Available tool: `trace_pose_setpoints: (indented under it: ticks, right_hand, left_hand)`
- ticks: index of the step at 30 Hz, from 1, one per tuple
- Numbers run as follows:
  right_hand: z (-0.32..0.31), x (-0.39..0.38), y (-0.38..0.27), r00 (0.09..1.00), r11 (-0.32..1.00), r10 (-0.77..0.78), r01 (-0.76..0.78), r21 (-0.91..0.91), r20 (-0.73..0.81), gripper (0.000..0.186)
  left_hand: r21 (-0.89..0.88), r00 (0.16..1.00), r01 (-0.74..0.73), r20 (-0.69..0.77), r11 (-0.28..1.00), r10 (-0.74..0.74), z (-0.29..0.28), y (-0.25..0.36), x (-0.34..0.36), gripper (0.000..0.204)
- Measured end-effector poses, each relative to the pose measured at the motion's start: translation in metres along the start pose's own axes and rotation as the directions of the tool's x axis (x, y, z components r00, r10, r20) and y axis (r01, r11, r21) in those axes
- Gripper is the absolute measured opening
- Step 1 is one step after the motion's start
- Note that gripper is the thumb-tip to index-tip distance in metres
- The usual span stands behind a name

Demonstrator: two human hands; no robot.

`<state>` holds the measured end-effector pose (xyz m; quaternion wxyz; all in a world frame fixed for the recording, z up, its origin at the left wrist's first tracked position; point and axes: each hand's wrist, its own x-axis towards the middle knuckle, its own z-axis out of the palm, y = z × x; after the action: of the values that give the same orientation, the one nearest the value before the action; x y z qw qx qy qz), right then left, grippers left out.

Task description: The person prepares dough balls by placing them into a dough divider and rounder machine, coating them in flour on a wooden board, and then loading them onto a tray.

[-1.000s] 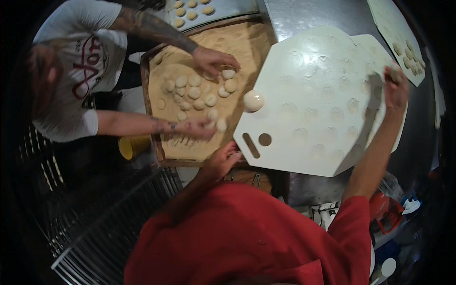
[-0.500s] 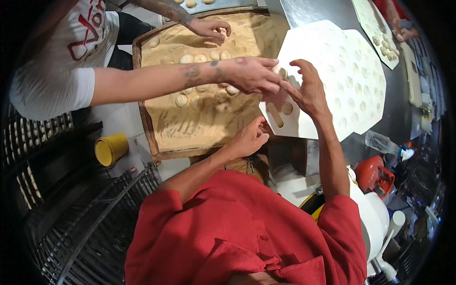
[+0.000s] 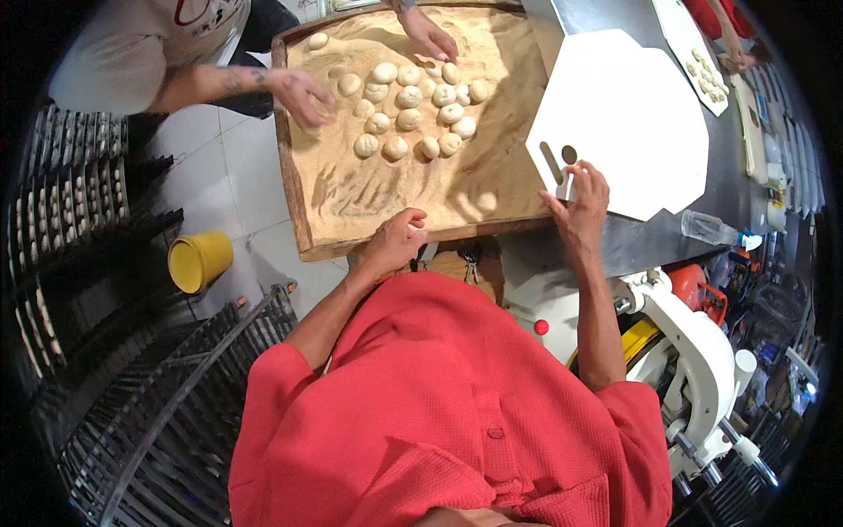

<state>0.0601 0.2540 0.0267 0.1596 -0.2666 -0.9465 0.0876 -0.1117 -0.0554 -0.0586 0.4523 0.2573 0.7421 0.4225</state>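
Observation:
My left hand (image 3: 397, 235) is at the near rim of the wooden tray (image 3: 302, 211), fingers loosely bent and apart, with nothing visible in them. My right hand (image 3: 578, 204) is at the lower-left corner of a white board (image 3: 628, 110), fingers spread and touching it beside its slot and round hole. The tray holds tan meal or flour (image 3: 351, 202) with several round pale dough pieces (image 3: 408, 119) grouped in its middle. A co-worker's two hands (image 3: 303, 98) reach over the tray from the upper left.
A steel counter (image 3: 643, 248) carries a spray bottle (image 3: 707, 227) and a board with dough pieces (image 3: 704, 75), near another person's hands (image 3: 738, 60). A white machine (image 3: 694, 351) is below right. Racks (image 3: 70, 193), a metal grate (image 3: 167, 422) and a yellow bucket (image 3: 200, 262) are left.
My right hand has moved from the board's far right to its near-left corner. The co-worker's hand has pulled back left from mine. The round piece on the board is gone from there.

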Motion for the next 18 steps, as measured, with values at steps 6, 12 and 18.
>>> trace_pose_setpoints:
  ticks: [6,12,18]
  right_hand:
    - [0.019,-0.038,-0.059,0.992,0.977,0.115,-0.104,0.189,-0.052,0.039]
    - [0.163,-0.026,-0.068,0.971,0.933,0.087,-0.158,0.323,0.224,0.028]
    - [0.265,0.09,-0.014,0.819,0.826,0.562,-0.564,-0.016,0.112,0.058]
  left_hand:
    - [0.24,0.995,0.053,-0.091,0.969,-0.032,-0.036,-0.07,-0.044,0.039]
    - [0.27,0.993,0.039,-0.121,0.962,-0.006,-0.054,-0.108,-0.06,0.034]
    - [0.32,0.972,0.122,-0.23,0.94,-0.048,-0.069,-0.11,-0.067,0.034]
